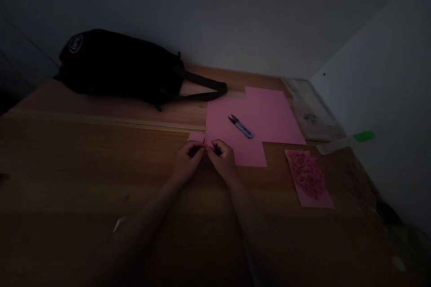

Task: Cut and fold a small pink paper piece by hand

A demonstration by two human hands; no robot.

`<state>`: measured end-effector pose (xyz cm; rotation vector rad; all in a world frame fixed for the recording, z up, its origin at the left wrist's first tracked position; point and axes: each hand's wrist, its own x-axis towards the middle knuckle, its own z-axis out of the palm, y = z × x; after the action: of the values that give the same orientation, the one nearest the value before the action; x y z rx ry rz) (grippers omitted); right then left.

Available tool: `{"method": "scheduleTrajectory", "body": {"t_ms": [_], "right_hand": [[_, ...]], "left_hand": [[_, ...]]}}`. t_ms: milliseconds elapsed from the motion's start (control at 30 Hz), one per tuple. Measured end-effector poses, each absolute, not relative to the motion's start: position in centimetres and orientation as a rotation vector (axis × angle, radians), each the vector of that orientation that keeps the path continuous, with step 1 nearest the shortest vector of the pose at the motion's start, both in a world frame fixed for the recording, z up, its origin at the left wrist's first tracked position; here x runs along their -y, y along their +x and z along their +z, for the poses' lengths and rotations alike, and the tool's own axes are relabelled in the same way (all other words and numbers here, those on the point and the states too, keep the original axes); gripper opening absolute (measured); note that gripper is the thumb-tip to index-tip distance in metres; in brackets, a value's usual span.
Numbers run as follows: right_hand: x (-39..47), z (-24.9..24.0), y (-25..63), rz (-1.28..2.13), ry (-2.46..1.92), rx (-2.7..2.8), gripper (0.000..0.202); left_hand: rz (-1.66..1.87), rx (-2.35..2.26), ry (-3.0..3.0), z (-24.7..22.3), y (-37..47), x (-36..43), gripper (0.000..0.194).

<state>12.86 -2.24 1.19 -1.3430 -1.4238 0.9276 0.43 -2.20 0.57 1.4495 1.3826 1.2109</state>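
Both our hands, left hand (188, 158) and right hand (222, 158), pinch closed on one small pink paper piece (204, 149) over the smooth wooden table (84, 166), near the flat pink sheet (266, 112).

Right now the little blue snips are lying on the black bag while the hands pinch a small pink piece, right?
Not quite. The blue snips lie on the big pink paper sheet, not on the black bag, which sits apart at the back of the table. The head view shows it. Both hands, left hand and right hand, do pinch a small pink piece.
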Motion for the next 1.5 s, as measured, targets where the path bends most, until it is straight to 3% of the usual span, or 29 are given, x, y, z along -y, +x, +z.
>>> {"method": "scheduleTrajectory", "body": {"t_ms": [1500], "right_hand": [[2.17, 0.78, 12.82, 0.927, -1.317, 1.425, 0.016]], "left_hand": [[1.154, -1.417, 1.43, 1.21, 0.46, 2.18, 0.015]]}}
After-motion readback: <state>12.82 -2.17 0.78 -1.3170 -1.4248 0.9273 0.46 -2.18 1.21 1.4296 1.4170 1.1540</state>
